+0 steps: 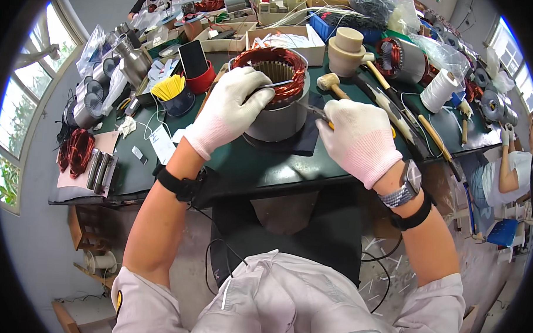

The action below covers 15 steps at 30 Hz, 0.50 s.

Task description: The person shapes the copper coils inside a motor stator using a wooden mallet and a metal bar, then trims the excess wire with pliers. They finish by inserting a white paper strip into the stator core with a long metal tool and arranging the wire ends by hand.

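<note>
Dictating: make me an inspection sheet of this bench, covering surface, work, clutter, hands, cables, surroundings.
Surface: dark green tabletop, crowded toward the back.
Job's things: grey metal cylinder with a red-brown wire coil around its top opening.
Clutter: mallet, white thread spool, black phone by a red container, yellow strips in a dark cup.
Hands: both gloved; left hand pinches a thin pale strip, right hand holds a yellow-handled tool.
Cables: black cables below the table edge.
Surroundings: window at left; co-worker at right.

This place is a workshop. It is shown by the copper winding (pixel 295 67), the mallet (pixel 327 82) and the thread spool (pixel 436 92) on the green tabletop (pixel 234 168)
</note>
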Each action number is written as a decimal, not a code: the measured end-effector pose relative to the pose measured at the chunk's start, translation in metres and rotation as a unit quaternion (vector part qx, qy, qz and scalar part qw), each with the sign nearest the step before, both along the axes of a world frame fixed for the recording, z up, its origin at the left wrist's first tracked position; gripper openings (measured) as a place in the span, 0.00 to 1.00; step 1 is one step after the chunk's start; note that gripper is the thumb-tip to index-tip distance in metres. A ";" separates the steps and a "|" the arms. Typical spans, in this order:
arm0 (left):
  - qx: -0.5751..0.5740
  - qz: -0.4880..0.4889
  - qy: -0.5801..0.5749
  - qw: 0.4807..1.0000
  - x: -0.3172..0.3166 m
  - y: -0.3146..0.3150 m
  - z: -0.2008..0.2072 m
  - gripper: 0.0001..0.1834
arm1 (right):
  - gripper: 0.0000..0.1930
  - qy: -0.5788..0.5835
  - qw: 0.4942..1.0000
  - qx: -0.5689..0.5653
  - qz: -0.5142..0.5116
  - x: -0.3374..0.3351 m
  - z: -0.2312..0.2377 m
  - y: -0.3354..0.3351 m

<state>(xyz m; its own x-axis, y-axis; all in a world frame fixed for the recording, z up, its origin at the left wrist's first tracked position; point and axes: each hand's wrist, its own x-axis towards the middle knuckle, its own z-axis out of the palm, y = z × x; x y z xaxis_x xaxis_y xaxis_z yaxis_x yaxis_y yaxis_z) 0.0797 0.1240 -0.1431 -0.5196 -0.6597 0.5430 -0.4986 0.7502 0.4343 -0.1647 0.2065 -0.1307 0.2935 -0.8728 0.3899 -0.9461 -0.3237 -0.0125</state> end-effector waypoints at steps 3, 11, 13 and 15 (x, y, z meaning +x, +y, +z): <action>-0.077 0.041 -0.047 0.995 -0.010 0.006 0.004 0.16 | 0.06 -0.021 0.999 -0.043 0.009 -0.003 -0.013 -0.011; -0.103 0.092 -0.024 0.990 -0.016 0.005 -0.012 0.15 | 0.03 0.008 0.999 -0.039 0.006 0.004 -0.007 -0.012; -0.115 0.085 -0.013 0.990 -0.017 0.004 -0.014 0.15 | 0.06 0.005 0.999 -0.044 0.005 0.005 -0.012 -0.019; -0.116 0.084 -0.009 0.990 -0.017 0.002 -0.014 0.15 | 0.08 -0.001 0.999 -0.041 0.002 0.008 -0.013 -0.025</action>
